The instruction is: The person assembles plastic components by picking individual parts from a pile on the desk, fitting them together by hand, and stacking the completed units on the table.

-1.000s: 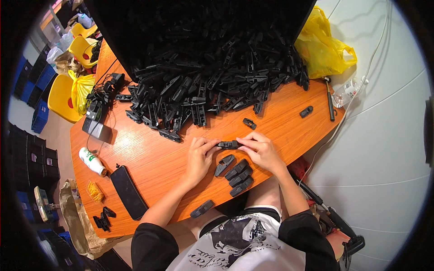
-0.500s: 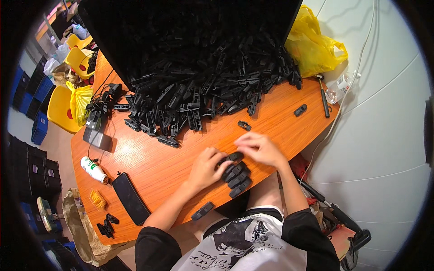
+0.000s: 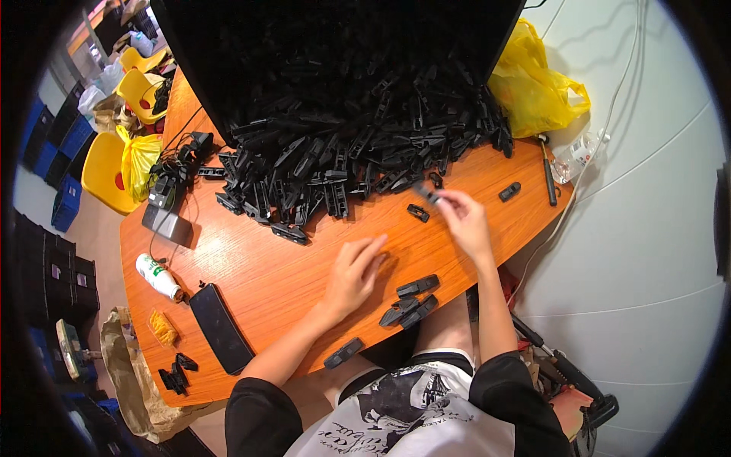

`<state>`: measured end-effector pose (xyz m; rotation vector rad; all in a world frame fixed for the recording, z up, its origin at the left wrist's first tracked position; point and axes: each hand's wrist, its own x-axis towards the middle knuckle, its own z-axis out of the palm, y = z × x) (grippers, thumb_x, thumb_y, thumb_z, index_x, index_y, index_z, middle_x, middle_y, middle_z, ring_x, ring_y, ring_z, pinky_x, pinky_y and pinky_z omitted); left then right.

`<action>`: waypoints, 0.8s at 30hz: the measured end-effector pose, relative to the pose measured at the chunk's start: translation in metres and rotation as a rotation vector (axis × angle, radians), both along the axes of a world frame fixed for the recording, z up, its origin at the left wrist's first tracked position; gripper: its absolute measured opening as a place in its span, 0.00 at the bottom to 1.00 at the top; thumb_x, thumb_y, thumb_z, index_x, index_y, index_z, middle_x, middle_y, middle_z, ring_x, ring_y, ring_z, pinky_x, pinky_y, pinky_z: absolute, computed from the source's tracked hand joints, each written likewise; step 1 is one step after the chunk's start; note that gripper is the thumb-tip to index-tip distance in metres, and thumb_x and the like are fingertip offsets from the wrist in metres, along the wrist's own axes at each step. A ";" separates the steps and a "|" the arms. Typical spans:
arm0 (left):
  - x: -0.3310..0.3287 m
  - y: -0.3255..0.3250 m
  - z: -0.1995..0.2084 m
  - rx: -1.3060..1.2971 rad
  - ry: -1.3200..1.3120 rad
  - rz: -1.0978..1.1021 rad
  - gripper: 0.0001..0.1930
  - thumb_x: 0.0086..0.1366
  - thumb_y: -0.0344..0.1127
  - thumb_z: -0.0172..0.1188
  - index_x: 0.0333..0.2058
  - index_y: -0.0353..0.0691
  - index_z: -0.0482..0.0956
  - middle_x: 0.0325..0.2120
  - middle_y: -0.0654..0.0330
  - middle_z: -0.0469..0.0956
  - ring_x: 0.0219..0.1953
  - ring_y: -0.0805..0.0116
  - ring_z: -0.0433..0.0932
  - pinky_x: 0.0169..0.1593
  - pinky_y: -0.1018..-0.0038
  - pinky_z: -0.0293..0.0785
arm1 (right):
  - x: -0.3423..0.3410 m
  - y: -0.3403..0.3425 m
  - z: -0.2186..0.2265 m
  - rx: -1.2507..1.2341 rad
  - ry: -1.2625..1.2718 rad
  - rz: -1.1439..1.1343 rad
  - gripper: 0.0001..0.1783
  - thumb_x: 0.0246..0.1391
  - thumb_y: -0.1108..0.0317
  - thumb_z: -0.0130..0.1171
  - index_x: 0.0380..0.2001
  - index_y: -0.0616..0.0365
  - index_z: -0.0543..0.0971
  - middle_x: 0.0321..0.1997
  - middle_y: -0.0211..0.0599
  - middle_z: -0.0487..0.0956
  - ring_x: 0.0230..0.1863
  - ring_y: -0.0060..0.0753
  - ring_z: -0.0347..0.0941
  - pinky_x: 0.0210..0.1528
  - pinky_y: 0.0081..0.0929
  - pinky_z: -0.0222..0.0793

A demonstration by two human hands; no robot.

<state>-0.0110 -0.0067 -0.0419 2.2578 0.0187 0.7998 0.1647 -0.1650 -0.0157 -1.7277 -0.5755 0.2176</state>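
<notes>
A large heap of long black plastic parts [image 3: 304, 164] spills over the far side of the table. My right hand [image 3: 466, 221] is stretched out toward the heap's near edge, its fingertips pinching one black plastic part [image 3: 428, 195], blurred by motion. Just left of that hand, a small black piece [image 3: 417, 213] lies alone. My left hand [image 3: 354, 273] rests over the table with its fingers apart, holding nothing. At the near edge, a small group of black parts [image 3: 411, 308] lies between my forearms. Another single black part [image 3: 343, 353] lies beside my left forearm.
On the left are a black phone [image 3: 220, 327], a white bottle [image 3: 158, 276], a bag of yellow bits [image 3: 162, 327] and cables with a power adapter [image 3: 167, 225]. A hammer [image 3: 549, 171], a clear bottle [image 3: 579, 156] and a yellow bag [image 3: 541, 91] are at the right.
My right hand has moved away toward the heap and now has a black part in its fingers. My left hand has let go of the grouped parts, which now lie looser and fewer.
</notes>
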 end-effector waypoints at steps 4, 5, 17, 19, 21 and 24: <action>0.007 0.007 0.004 0.105 -0.045 0.123 0.22 0.52 0.30 0.65 0.48 0.41 0.76 0.41 0.56 0.75 0.42 0.57 0.72 0.48 0.63 0.68 | -0.028 0.008 0.007 -0.215 -0.181 0.456 0.10 0.51 0.72 0.61 0.38 0.59 0.81 0.35 0.37 0.78 0.41 0.33 0.73 0.46 0.27 0.68; 0.007 0.008 0.000 0.106 -0.044 0.123 0.22 0.52 0.30 0.65 0.48 0.41 0.76 0.41 0.56 0.75 0.42 0.57 0.72 0.48 0.63 0.68 | -0.027 0.011 0.006 -0.214 -0.180 0.457 0.10 0.51 0.72 0.61 0.38 0.59 0.81 0.35 0.37 0.78 0.41 0.33 0.73 0.46 0.27 0.68; 0.004 0.012 -0.011 -0.024 0.061 0.007 0.11 0.52 0.29 0.64 0.37 0.39 0.80 0.34 0.59 0.77 0.37 0.58 0.72 0.42 0.67 0.69 | -0.026 0.015 0.003 -0.173 -0.097 0.149 0.14 0.50 0.77 0.61 0.41 0.64 0.74 0.37 0.37 0.74 0.39 0.27 0.76 0.43 0.21 0.74; 0.004 0.011 -0.008 -0.039 0.073 0.000 0.11 0.52 0.29 0.64 0.37 0.39 0.80 0.33 0.59 0.77 0.36 0.58 0.72 0.42 0.67 0.69 | -0.039 0.007 -0.005 0.234 0.183 0.282 0.18 0.50 0.77 0.61 0.46 0.64 0.72 0.40 0.37 0.75 0.40 0.24 0.76 0.44 0.21 0.74; 0.004 0.011 -0.008 -0.052 0.076 0.009 0.11 0.52 0.29 0.64 0.37 0.39 0.80 0.32 0.59 0.77 0.36 0.58 0.72 0.41 0.67 0.69 | -0.047 0.000 -0.006 0.218 0.235 0.315 0.17 0.48 0.78 0.63 0.43 0.64 0.74 0.41 0.37 0.77 0.40 0.23 0.76 0.43 0.21 0.73; 0.003 0.011 -0.005 -0.075 0.099 0.020 0.11 0.52 0.29 0.64 0.36 0.39 0.80 0.30 0.59 0.77 0.34 0.58 0.72 0.40 0.67 0.69 | -0.050 -0.010 -0.002 -0.181 -0.051 0.323 0.15 0.45 0.77 0.65 0.39 0.64 0.77 0.38 0.37 0.81 0.42 0.24 0.75 0.43 0.22 0.71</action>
